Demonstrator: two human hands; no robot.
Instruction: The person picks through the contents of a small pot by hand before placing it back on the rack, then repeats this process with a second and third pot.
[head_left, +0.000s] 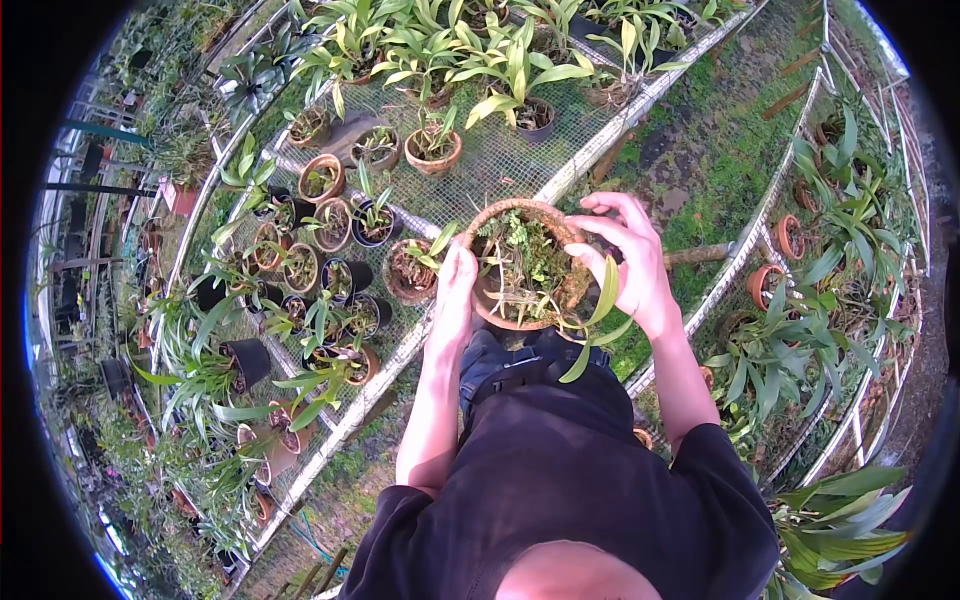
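Note:
A round terracotta pot (487, 312) is held up in front of my body, over the path between the mesh benches. Inside are small green plants, dry stems and roots, and a longer leafy shoot (603, 292) leans out over the right-hand side. My left hand (458, 280) grips the pot's left wall, thumb up at the rim. On the opposite side is my right hand (632, 262), its fingers apart and stretched toward the rim, with thumb and index fingertips at or just above the edge. Whether those fingertips press on the pot cannot be made out.
To the left, a wire-mesh bench (390, 215) carries several clay and black plastic pots, including a clay pot (410, 272) close to my left hand. Its pale edge rail (610, 130) runs diagonally past me. Another plant-filled bench (760, 225) stands on the right, with mossy ground between.

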